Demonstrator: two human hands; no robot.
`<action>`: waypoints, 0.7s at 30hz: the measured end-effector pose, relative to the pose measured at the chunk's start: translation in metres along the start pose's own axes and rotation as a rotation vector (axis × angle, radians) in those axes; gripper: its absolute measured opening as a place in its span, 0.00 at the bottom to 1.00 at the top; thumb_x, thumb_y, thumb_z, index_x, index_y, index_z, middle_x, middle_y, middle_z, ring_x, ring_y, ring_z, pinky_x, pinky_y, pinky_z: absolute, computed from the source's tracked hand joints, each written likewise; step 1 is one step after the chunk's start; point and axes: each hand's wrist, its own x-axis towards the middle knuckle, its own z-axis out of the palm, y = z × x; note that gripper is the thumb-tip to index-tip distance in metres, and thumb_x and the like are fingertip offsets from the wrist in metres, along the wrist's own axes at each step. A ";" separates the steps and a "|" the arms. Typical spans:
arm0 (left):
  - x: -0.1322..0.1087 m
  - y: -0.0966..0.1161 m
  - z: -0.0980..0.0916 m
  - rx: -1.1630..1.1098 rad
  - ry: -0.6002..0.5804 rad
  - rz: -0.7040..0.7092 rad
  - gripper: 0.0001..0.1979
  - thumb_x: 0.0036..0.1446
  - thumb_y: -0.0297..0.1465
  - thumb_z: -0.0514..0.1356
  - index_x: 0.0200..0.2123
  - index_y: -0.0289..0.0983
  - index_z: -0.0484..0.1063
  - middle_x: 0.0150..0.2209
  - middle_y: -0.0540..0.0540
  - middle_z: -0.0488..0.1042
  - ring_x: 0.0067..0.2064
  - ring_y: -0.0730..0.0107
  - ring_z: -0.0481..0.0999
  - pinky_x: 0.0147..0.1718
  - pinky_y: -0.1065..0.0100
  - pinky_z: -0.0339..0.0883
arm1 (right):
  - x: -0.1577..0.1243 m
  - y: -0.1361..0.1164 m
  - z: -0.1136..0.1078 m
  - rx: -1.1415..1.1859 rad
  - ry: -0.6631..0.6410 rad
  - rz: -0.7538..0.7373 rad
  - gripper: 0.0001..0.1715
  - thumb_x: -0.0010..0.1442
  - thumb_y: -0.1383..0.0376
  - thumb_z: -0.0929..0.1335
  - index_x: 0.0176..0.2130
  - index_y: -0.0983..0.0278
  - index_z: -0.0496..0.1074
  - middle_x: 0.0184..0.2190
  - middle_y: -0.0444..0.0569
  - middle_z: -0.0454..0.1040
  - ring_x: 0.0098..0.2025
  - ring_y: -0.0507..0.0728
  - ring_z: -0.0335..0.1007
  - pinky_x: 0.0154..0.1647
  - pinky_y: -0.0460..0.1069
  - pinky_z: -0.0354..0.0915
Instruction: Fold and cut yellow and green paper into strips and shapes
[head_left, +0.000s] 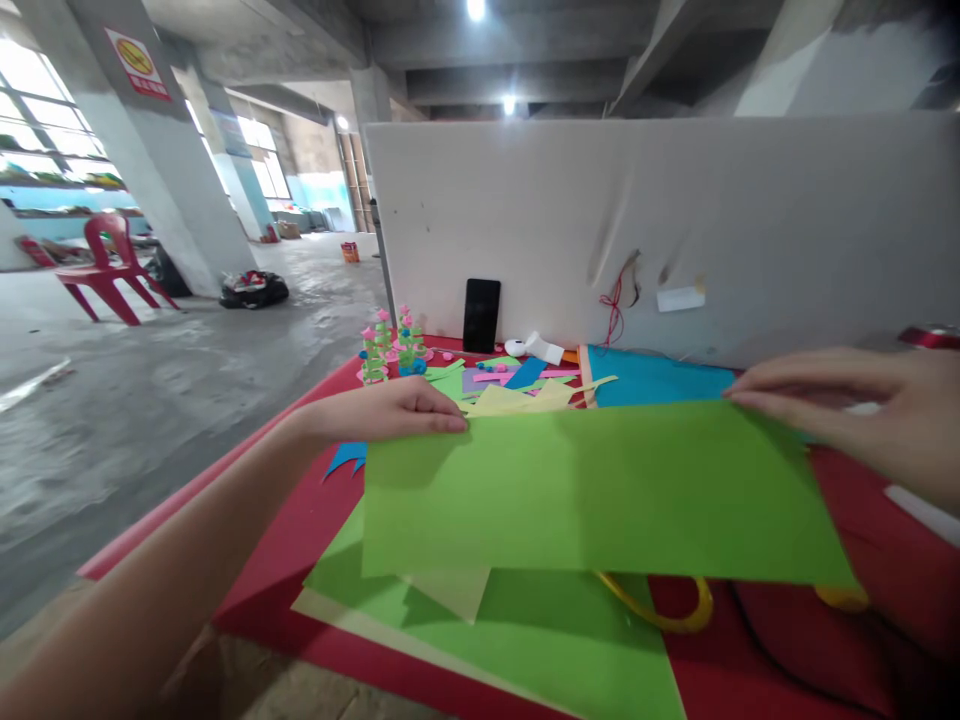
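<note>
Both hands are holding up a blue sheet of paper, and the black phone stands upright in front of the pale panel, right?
Not quite: the head view shows that the sheet in the left hand and right hand is green. The black phone does stand upright before the pale panel.

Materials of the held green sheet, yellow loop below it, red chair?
Green sheet: likely matte paper or thin card; flat, crisp-edged.
Yellow loop: probably smooth plastic; even colour, rounded contour.
Red chair: likely moulded plastic, faintly glossy; curved, seemingly one-piece.
</note>
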 end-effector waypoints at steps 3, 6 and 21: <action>0.013 -0.002 0.015 -0.008 -0.115 0.025 0.16 0.56 0.38 0.51 0.26 0.32 0.70 0.21 0.52 0.58 0.22 0.80 0.54 0.20 0.78 0.52 | -0.005 -0.035 0.017 0.095 -0.159 -0.061 0.14 0.51 0.52 0.64 0.34 0.55 0.74 0.39 0.46 0.75 0.42 0.61 0.69 0.43 0.56 0.65; 0.023 0.000 0.031 -0.014 -0.176 0.038 0.17 0.57 0.38 0.50 0.30 0.33 0.73 0.21 0.52 0.61 0.22 0.80 0.55 0.20 0.77 0.52 | -0.013 -0.076 0.039 0.287 -0.398 -0.174 0.16 0.55 0.56 0.63 0.40 0.58 0.73 0.42 0.47 0.74 0.45 0.59 0.68 0.44 0.54 0.65; 0.026 -0.011 0.031 0.070 -0.231 -0.027 0.17 0.55 0.39 0.51 0.31 0.34 0.74 0.23 0.51 0.67 0.22 0.78 0.59 0.21 0.76 0.54 | -0.014 -0.087 0.074 0.585 -0.616 -0.086 0.09 0.51 0.65 0.65 0.27 0.62 0.75 0.27 0.44 0.77 0.28 0.52 0.70 0.28 0.46 0.63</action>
